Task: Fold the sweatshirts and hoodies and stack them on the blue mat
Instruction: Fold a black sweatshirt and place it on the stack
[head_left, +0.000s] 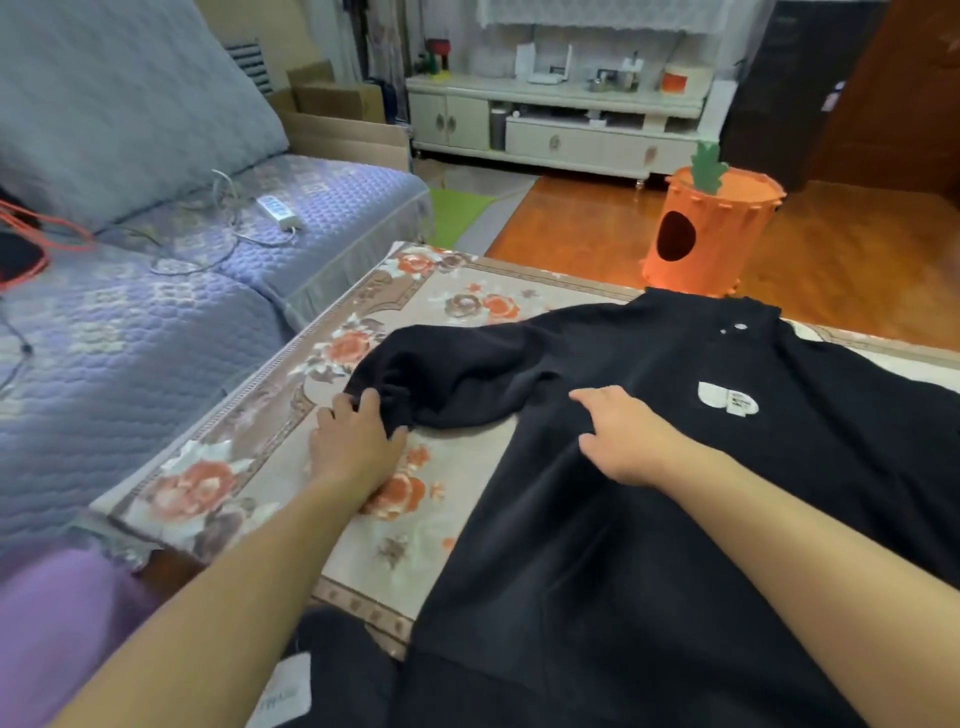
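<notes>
Lying at the bottom edge, nearest of all: a dark garment with a pale label (284, 691), hanging off the near side of the counter (270, 457). Beside it, lower left, a patch of purple fabric (62, 623).

Spread over the floral cloth covering that counter: a black sweatshirt (623, 545), laid flat with its hem toward the camera and its collar at the far edge, a white patch (727, 400) showing on the chest. Left sleeve (457, 374) bent out over the flowers, its cuff bunched.

Resting at that cuff: left hand (358, 447), fingers (371, 402) curled into the bunched black fabric and pinching it, palm down on the cloth. Right hand (628, 441) lying flat near the armpit of the sweatshirt, fingers (592, 397) lightly spread and pressing on the fabric, gripping nothing that can be seen.

Left of the counter, just beside it: a sofa (156, 322) with a quilted lavender cover, a white power strip (278, 210) and pale cables on the seat, an orange cord (47, 228) near the left edge.

Beyond the far edge of the counter, on the wooden floor: an orange carrot-shaped bin (711, 234) with a green leaf top and a dark oval hole. Left of it, a green mat (457, 208). Against the back wall, a long white cabinet (550, 124) carrying small items, too blurred to name, and cardboard boxes (337, 98) behind the sofa. No blue mat to be seen.
</notes>
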